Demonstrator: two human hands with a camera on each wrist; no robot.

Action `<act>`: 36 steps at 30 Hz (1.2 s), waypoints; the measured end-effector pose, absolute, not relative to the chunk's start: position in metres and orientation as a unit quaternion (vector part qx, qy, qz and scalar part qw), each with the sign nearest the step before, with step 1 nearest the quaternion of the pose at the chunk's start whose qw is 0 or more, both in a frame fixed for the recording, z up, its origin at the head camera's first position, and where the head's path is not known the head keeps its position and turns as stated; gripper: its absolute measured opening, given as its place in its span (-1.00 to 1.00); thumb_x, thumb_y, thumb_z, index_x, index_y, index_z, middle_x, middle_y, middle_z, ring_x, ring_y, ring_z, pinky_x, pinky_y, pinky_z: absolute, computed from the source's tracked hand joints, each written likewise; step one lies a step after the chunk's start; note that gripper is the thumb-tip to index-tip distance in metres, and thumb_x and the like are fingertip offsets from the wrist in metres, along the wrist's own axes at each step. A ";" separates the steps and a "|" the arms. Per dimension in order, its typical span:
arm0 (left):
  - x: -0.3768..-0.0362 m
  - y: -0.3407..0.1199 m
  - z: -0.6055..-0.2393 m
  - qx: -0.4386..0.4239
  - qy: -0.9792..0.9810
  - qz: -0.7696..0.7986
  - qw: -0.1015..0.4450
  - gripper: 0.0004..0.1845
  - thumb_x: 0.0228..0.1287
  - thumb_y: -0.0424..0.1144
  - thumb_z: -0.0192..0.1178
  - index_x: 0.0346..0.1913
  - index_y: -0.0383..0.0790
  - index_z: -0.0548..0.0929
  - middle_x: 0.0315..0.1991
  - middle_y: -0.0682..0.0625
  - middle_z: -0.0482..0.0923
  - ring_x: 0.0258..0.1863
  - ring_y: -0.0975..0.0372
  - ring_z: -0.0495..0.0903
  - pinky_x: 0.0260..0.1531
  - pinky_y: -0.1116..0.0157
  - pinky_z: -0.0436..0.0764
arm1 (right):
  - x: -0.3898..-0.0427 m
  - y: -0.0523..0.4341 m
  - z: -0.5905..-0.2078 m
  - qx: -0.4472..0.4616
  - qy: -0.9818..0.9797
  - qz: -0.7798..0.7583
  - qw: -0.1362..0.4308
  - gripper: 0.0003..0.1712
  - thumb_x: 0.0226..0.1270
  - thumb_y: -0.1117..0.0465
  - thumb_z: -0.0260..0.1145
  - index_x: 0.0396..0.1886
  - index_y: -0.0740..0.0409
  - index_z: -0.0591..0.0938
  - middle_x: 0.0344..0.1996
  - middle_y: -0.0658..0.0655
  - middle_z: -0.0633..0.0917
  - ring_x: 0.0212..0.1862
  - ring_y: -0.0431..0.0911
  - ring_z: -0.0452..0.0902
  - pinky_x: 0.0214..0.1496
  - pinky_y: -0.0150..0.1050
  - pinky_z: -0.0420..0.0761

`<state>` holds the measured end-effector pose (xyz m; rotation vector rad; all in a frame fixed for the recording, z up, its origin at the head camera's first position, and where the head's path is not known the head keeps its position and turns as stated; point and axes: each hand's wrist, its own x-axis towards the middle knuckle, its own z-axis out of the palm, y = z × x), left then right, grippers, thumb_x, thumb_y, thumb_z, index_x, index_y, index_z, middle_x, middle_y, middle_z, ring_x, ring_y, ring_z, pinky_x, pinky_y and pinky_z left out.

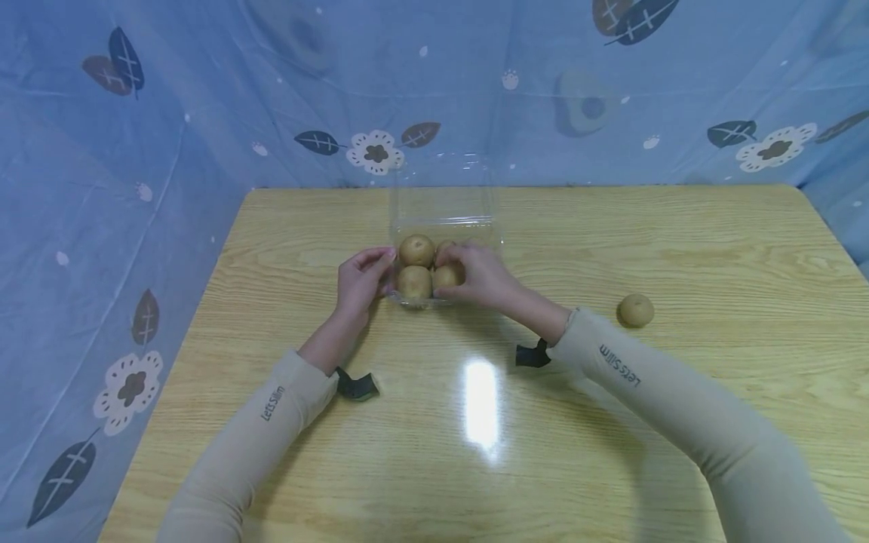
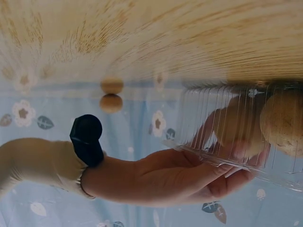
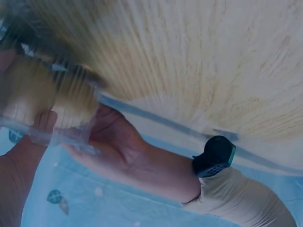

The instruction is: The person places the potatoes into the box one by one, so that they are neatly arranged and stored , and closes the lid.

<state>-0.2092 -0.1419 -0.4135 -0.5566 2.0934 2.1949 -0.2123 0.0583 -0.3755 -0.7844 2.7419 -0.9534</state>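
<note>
A clear plastic clamshell box (image 1: pixel 444 220) stands mid-table with its lid raised behind. Inside lie round brown fruits: one at the back left (image 1: pixel 416 250), one at the front left (image 1: pixel 414 283), and one at the front right (image 1: pixel 446 277). My left hand (image 1: pixel 384 268) grips the box's left wall, and the right wrist view shows that left hand (image 3: pixel 111 137) at the ribbed plastic. My right hand (image 1: pixel 449 265) curls over the front-right fruit. Seen through the box wall (image 2: pixel 222 118) in the left wrist view, its fingers (image 2: pixel 222 182) wrap that fruit. Another fruit behind it is mostly hidden.
A single loose brown fruit (image 1: pixel 636 310) lies on the wooden table (image 1: pixel 713 241) to the right of my right forearm; it also shows in the left wrist view (image 2: pixel 111 103). Blue flower-print sheeting (image 1: pixel 136 188) walls the table at the back and left.
</note>
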 end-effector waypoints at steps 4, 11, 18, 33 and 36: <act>-0.208 -0.142 -0.413 -0.183 0.678 0.711 0.030 -0.75 0.11 -0.11 0.28 -0.20 -0.16 0.62 -0.42 0.12 0.58 -0.48 0.38 0.49 -0.66 0.54 0.57 | -0.211 0.058 -0.378 -0.249 0.911 -0.320 0.069 -0.55 -0.07 0.12 0.47 -0.15 0.19 0.59 -0.15 0.14 0.62 -0.02 0.04 0.41 0.11 -0.03 0.39; -0.209 -0.143 -0.415 -0.184 0.684 0.705 0.027 -0.74 0.10 -0.10 0.28 -0.20 -0.15 0.62 -0.47 0.15 0.55 -0.49 0.38 0.47 -0.68 0.56 0.54 | -0.210 0.060 -0.379 -0.243 0.899 -0.357 0.073 -0.58 -0.04 0.17 0.45 -0.14 0.22 0.60 -0.18 0.17 0.63 -0.07 0.00 0.43 0.03 -0.15 0.51; -0.208 -0.143 -0.414 -0.185 0.686 0.703 0.028 -0.77 0.10 -0.10 0.28 -0.22 -0.13 0.62 -0.48 0.16 0.54 -0.52 0.38 0.46 -0.70 0.56 0.52 | -0.206 0.067 -0.375 -0.248 0.884 -0.390 0.068 -0.61 0.01 0.20 0.41 -0.15 0.27 0.60 -0.18 0.20 0.63 -0.08 0.02 0.51 0.00 -0.18 0.58; -0.209 -0.142 -0.414 -0.190 0.687 0.701 0.026 -0.80 0.12 -0.12 0.27 -0.22 -0.13 0.62 -0.46 0.13 0.55 -0.51 0.37 0.47 -0.69 0.55 0.54 | -0.200 0.091 -0.365 -0.265 0.861 -0.416 0.129 -0.64 0.19 0.15 0.29 -0.06 0.25 0.55 -0.11 0.18 0.61 -0.13 -0.03 0.58 -0.14 -0.26 0.67; -0.209 -0.142 -0.414 -0.185 0.689 0.701 0.026 -0.77 0.11 -0.12 0.27 -0.20 -0.14 0.62 -0.47 0.14 0.55 -0.50 0.38 0.47 -0.68 0.56 0.53 | -0.196 0.101 -0.359 -0.297 0.855 -0.398 0.147 -0.68 0.21 0.19 0.27 -0.08 0.23 0.55 -0.16 0.15 0.62 -0.14 -0.06 0.57 -0.11 -0.25 0.66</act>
